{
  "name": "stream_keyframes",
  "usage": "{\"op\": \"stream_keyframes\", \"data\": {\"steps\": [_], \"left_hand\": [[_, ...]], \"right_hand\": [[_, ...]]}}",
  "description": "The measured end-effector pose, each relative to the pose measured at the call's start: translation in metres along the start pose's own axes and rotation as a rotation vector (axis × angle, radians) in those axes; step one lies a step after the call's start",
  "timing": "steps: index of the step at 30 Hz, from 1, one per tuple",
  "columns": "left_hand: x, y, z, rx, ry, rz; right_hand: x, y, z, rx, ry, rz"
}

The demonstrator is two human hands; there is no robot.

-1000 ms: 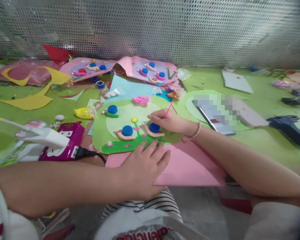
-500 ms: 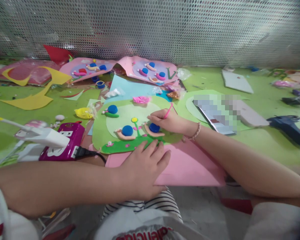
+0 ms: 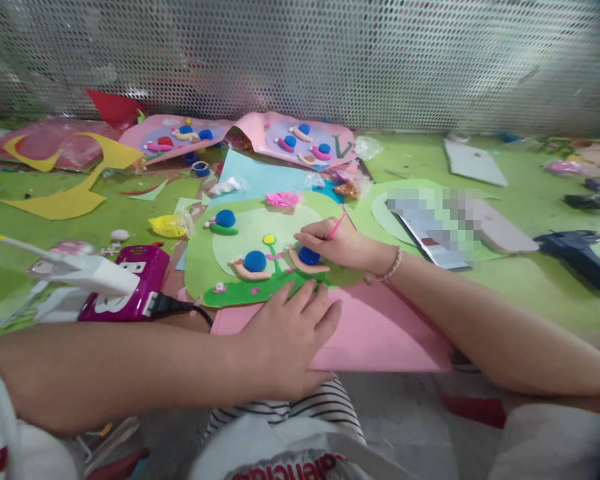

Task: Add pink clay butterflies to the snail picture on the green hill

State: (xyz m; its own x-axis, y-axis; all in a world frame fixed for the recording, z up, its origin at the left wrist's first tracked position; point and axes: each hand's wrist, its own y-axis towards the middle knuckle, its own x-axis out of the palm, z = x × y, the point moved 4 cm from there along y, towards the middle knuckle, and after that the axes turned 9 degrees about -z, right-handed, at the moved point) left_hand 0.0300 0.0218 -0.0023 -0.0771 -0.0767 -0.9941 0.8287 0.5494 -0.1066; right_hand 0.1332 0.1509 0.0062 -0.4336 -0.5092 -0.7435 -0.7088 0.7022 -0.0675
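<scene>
A green paper craft sheet (image 3: 200, 257) lies over a pink sheet (image 3: 380, 333) at the table's near edge. On it are blue-capped clay snails, including one with a peach body (image 3: 254, 263), one with a green body (image 3: 224, 221), and a yellow clay flower (image 3: 269, 240). My left hand (image 3: 295, 333) rests flat across the lower edges of both sheets, fingers spread. My right hand (image 3: 335, 243) is closed on a thin pink tool (image 3: 338, 225), beside the right-hand snail (image 3: 309, 257). The tool's working tip is hidden by the fingers.
A purple power strip (image 3: 153, 267) with a white plug stands left of the sheet. To the right lie a phone (image 3: 430, 233) and a dark glue gun (image 3: 577, 257). Behind are clay in yellow (image 3: 169, 225) and pink (image 3: 283, 199), pink snail sheets (image 3: 250, 130), and a perforated metal panel (image 3: 300, 60).
Almost nothing differs. The pink tool in my right hand tilts very slightly; my left hand stays where it was on the sheets.
</scene>
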Motion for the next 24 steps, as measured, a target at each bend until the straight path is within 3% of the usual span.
{"op": "stream_keyframes", "data": {"steps": [16, 24], "left_hand": [[0.0004, -0.0007, 0.0006, -0.001, 0.005, -0.012], [0.0008, 0.0009, 0.0008, -0.005, -0.023, -0.023]], "right_hand": [[-0.0012, 0.0007, -0.0047, -0.070, -0.174, 0.050], [-0.0056, 0.0023, -0.0014, -0.320, -0.409, 0.281]]}}
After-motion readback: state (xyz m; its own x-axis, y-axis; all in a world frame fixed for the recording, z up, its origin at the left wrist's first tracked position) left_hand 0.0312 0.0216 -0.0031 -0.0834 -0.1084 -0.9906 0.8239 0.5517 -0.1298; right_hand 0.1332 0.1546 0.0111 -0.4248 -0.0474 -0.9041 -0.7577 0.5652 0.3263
